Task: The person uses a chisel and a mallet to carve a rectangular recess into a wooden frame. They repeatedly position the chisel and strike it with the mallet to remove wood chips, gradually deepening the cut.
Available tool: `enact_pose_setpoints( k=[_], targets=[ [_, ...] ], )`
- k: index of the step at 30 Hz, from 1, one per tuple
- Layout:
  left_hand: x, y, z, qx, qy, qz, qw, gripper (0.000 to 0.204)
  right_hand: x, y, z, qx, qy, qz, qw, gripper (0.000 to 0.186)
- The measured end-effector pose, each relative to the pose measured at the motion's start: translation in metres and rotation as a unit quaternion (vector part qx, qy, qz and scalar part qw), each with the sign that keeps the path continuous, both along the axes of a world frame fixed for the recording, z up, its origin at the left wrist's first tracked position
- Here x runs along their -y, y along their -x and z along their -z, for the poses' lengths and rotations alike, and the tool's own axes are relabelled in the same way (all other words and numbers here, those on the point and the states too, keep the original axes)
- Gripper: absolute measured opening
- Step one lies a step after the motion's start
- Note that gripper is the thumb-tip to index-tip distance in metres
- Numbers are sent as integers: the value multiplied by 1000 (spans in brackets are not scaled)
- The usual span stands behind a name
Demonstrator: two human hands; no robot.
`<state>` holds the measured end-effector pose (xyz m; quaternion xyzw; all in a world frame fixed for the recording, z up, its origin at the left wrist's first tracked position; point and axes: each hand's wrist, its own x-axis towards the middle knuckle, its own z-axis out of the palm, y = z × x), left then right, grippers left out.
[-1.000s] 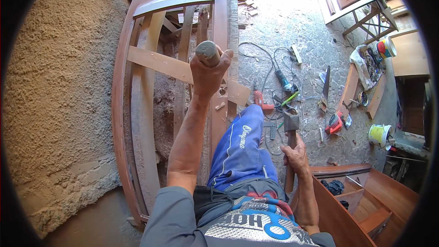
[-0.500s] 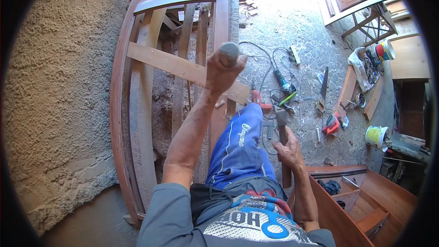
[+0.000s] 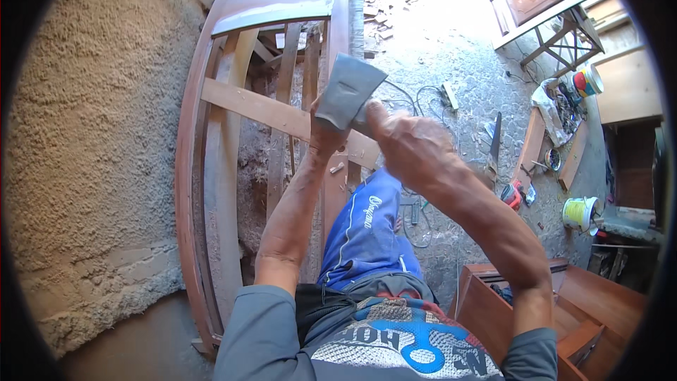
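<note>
In front of me, my right hand (image 3: 416,144) grips a hatchet close under its broad grey metal head (image 3: 349,92). The head covers most of my left hand (image 3: 327,140), which is closed behind it. Whatever my left hand holds is hidden now; earlier it held a grey, round-ended thing. Below both hands stretches a long reddish-brown wooden frame (image 3: 194,190) with an arched end. A pale board (image 3: 264,111) lies across this frame near my left hand, and wood chips rest on its near rail.
A rough earthen wall (image 3: 99,134) rises on the left. Rightward on the floor lie a handsaw (image 3: 496,140), a red power tool (image 3: 511,195), cords and a white bag (image 3: 553,109). A bucket (image 3: 580,213) and an open wooden cabinet (image 3: 486,293) stand nearer.
My right hand has swung up and left with the hatchet, from beside my leg to in front of my left hand. My left hand has dropped slightly and is now partly covered.
</note>
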<state>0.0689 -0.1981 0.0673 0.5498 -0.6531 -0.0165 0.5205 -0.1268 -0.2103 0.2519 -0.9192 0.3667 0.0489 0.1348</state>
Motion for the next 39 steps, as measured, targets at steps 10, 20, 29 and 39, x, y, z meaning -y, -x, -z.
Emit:
enact_pose_setpoints(
  k=[10, 20, 29, 39],
  targets=[
    [-28, 6, -44, -269, -108, -38, 956, 15, -26, 50, 21, 198, -113, 65, 972, 44],
    [-15, 3, -42, -301, -130, -37, 944, 14, -28, 52, 32, 230, -144, 77, 959, 46],
    [-16, 3, -36, -275, -119, -47, 953, 15, -31, 45, 35, 249, -156, 74, 953, 40],
    [-14, -10, 1, -209, -70, -39, 975, 22, -19, 10, -46, 383, 11, 13, 924, 50]
  ],
)
